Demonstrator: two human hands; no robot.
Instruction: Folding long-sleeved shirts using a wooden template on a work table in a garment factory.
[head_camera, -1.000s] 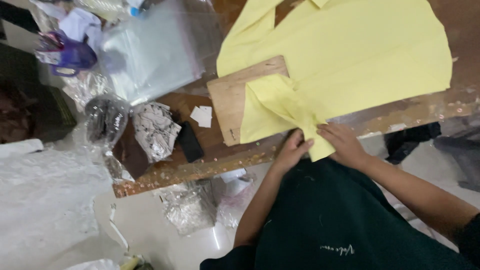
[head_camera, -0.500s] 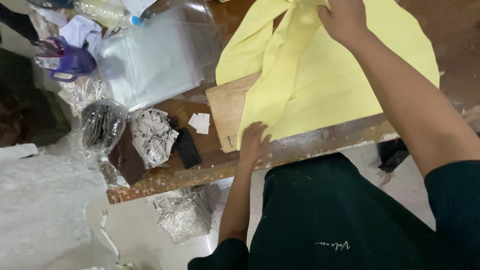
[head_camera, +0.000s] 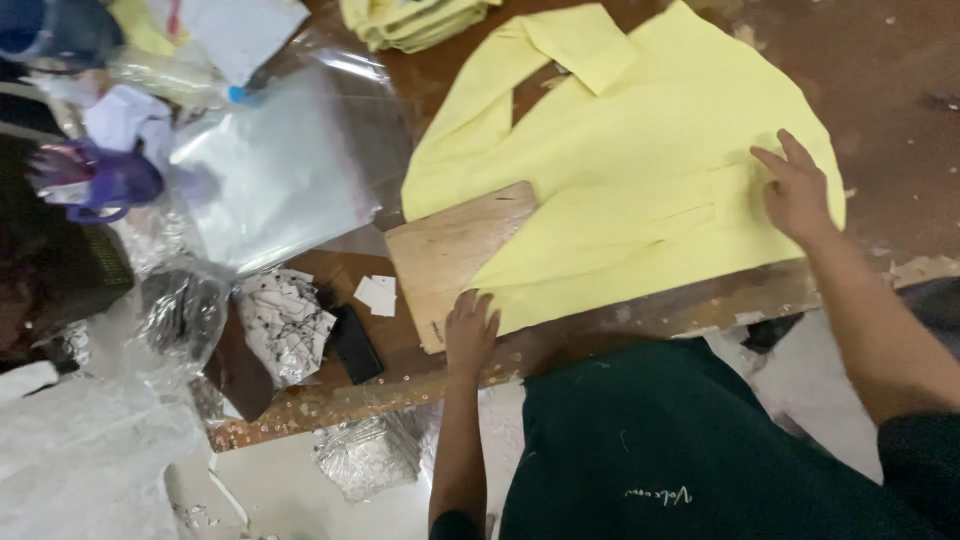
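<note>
A pale yellow shirt (head_camera: 640, 170) lies spread on the brown worktable (head_camera: 900, 90), its collar towards the far side. A wooden board (head_camera: 450, 250) sticks out from under its left part. My left hand (head_camera: 470, 330) rests flat on the board's near corner, at the shirt's lower left edge. My right hand (head_camera: 795, 190) presses with spread fingers on the shirt's right side near the table's front edge. Neither hand holds anything.
A clear plastic bag (head_camera: 275, 175) lies left of the shirt. More folded yellow cloth (head_camera: 415, 18) sits at the far edge. Crumpled plastic (head_camera: 285, 320), a small black object (head_camera: 352, 345), white paper scraps (head_camera: 378, 294) and a purple item (head_camera: 100, 180) crowd the left side.
The fold at the near edge has been opened and the shirt laid flat. My right hand went up over the shirt, then came back to its right side. My left hand stayed on the board.
</note>
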